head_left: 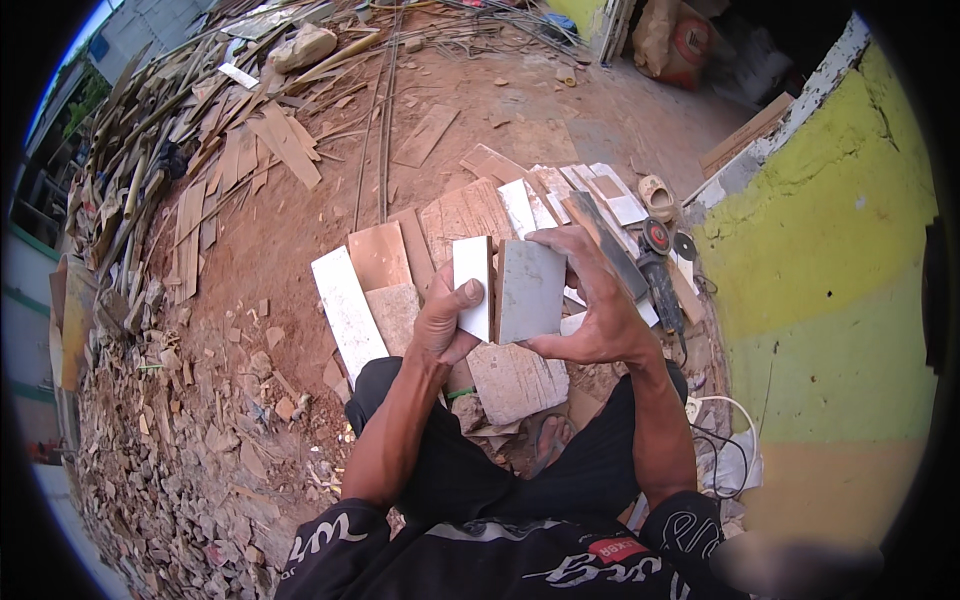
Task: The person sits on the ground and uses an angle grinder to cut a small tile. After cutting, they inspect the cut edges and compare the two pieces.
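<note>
My left hand (446, 322) is closed round a narrow white tile piece (470, 285), its thumb across the glossy face. In my right hand (600, 305) is a wider grey tile piece (531, 290), gripped by its top and bottom edges between fingers and thumb. Both pieces are held upright side by side, with brown edges facing each other and a thin gap between them. Beneath them lie several cut tiles, among them a long white strip (349, 312) and a ridged pale slab (518, 382). Right of my right hand rests an angle grinder (660, 275).
A yellow-green wall (820, 250) stands close on the right, with a white cable (735, 405) near its foot. Broken rubble (190, 440) covers the lower left. Wood scraps and poles (240, 150) are heaped at the far left. Sacks (675, 45) sit in the doorway.
</note>
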Available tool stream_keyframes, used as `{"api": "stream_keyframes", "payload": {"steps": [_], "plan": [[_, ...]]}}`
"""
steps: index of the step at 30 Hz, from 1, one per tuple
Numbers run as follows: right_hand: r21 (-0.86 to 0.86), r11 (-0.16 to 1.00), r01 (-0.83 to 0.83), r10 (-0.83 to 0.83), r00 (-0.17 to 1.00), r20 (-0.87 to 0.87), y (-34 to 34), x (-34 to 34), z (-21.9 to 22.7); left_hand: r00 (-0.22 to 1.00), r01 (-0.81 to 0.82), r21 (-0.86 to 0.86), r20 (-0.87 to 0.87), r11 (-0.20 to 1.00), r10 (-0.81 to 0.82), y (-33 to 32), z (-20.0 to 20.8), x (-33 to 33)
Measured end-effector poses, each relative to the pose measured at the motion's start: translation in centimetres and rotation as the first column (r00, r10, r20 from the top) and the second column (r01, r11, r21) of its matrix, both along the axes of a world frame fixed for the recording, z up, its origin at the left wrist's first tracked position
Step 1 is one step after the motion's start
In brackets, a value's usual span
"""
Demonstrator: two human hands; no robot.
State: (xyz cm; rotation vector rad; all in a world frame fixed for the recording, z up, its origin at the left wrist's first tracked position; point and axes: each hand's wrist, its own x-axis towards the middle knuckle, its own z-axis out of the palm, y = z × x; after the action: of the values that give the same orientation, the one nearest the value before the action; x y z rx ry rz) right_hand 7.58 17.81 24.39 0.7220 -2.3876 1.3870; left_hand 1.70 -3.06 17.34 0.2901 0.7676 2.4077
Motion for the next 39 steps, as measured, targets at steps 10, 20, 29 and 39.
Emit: {"api": "stream_keyframes", "payload": {"steps": [10,20,29,39], "plan": [[-0.034,0.999,0.034,-0.032,0.997,0.077,-0.2,0.1,-0.3,0.999,0.043,0.029,-0.019,0.999,-0.042,-0.5,-0.2,-0.6],[-0.095,0.983,0.154,-0.135,0.974,0.179,-0.2,0.4,-0.2,1.000,-0.007,0.011,-0.012,1.000,0.008,-0.4,-0.2,-0.4],[-0.132,0.941,0.313,-0.287,0.940,0.182,0.7,0.1,-0.6,0.990,-0.139,-0.126,-0.003,0.982,0.139,0.8,1.2,0.2],[-0.271,0.862,0.429,-0.392,0.902,0.181,0.0,-0.2,-0.6,0.986,-0.167,-0.150,0.000,0.975,0.169,1.1,2.6,0.8]]}}
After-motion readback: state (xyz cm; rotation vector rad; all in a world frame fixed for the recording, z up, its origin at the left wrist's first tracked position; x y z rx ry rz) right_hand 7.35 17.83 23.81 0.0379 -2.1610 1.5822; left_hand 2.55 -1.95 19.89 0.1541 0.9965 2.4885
